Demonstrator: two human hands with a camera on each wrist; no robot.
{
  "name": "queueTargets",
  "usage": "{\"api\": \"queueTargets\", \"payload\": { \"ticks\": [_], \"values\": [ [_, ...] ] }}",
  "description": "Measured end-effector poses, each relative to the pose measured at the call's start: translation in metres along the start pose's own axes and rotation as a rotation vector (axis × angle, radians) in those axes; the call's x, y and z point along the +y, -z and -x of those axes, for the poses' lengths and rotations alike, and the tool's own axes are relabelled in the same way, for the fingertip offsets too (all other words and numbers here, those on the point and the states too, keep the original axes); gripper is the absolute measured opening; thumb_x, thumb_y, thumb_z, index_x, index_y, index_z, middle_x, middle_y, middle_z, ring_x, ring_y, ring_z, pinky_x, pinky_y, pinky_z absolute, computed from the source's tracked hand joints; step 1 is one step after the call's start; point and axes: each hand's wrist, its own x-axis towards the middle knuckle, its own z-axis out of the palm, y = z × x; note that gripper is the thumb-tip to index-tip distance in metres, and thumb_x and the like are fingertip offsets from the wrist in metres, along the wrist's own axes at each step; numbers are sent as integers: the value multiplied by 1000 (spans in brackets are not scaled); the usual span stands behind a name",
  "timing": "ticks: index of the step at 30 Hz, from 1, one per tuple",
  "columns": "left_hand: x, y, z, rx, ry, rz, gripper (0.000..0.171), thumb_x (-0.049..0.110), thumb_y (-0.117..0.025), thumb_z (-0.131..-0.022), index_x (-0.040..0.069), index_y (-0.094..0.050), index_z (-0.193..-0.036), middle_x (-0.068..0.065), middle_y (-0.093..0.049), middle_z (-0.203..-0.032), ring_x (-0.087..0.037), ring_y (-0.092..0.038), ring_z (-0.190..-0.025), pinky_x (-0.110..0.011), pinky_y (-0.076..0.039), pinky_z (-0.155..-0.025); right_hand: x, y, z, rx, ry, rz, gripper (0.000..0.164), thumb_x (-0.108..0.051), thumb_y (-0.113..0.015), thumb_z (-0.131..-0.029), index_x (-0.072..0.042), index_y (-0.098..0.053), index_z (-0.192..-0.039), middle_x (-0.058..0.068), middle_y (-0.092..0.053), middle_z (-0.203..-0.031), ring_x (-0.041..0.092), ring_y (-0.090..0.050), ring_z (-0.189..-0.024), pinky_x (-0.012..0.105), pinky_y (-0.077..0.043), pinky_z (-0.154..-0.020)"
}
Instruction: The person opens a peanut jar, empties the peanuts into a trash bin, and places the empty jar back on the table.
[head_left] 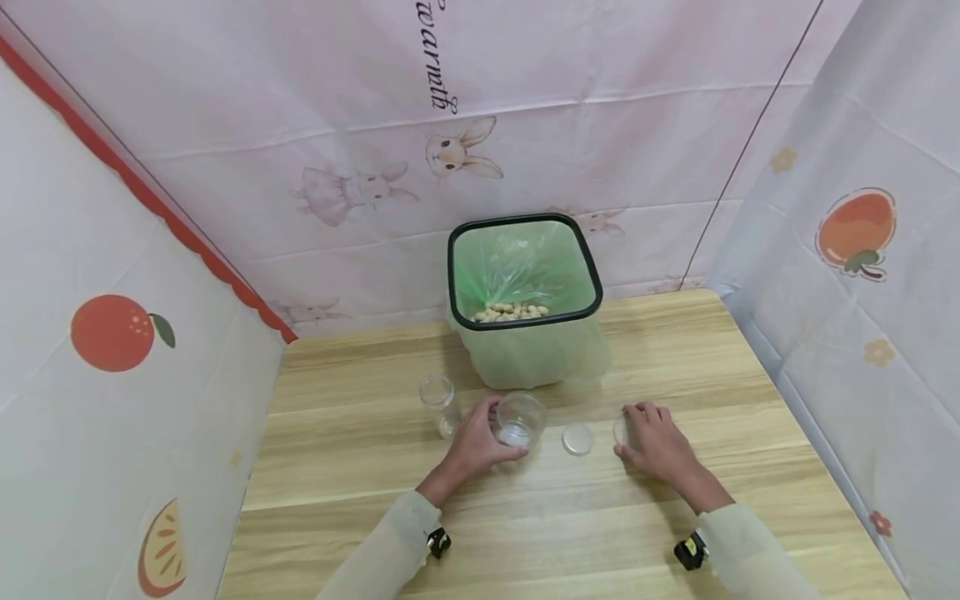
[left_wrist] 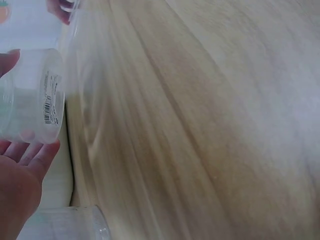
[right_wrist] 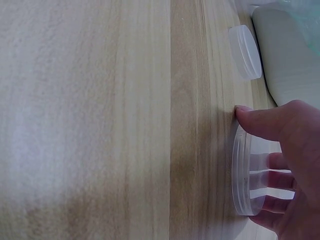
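Note:
My left hand [head_left: 480, 442] grips a wide, clear plastic jar [head_left: 529, 412] between thumb and fingers. In the left wrist view, a barcode label [left_wrist: 50, 102] shows on the jar's underside, and the jar looks slightly raised off the table. The right hand [head_left: 658, 442] holds a clear round lid [right_wrist: 241, 172] by its rim, thumb on one side and fingers on the other. That lid sits at the tabletop, partly covered by the hand in the head view. Between the hands lies a smaller clear lid [head_left: 577, 439]. A taller, narrow clear jar [head_left: 441, 404] stands left of the left hand.
Behind the hands stands a black-rimmed bin [head_left: 525, 354] lined with a green bag, with peanuts [head_left: 510, 312] inside. The wooden table [head_left: 555, 533] meets printed cloth walls [head_left: 352, 275] at the back and sides.

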Motion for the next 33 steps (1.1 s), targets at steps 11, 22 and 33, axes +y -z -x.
{"api": "queueTargets", "payload": {
  "ticks": [11, 22, 33],
  "values": [
    [-6, -7, 8, 0, 27, 20, 92, 35, -99, -58, 4, -56, -133, -14, -69, -120, -27, -67, -110, -42, -57, -94, -1, 2, 0, -6, 0, -5, 79, -40, -82, -86, 3, -51, -144, 30, -53, -139, 50, -52, -125, 66, -54, -96],
    [-12, -8, 13, -25, 47, 16, 91, 33, -99, -60, 8, -53, -134, -12, -68, -121, -25, -67, -112, -43, -56, -97, -4, 2, 0, 0, 5, -8, 77, -37, -83, -85, 4, -53, -143, 30, -54, -138, 50, -52, -124, 66, -54, -94],
    [-17, -6, 18, -60, 17, -24, 86, 32, -98, -60, 11, -51, -129, -12, -69, -121, -26, -68, -110, -42, -57, -97, -4, 3, -1, -11, 6, 9, 77, -38, -81, -87, 5, -51, -144, 31, -52, -139, 51, -50, -127, 66, -53, -96]
  ]
}}
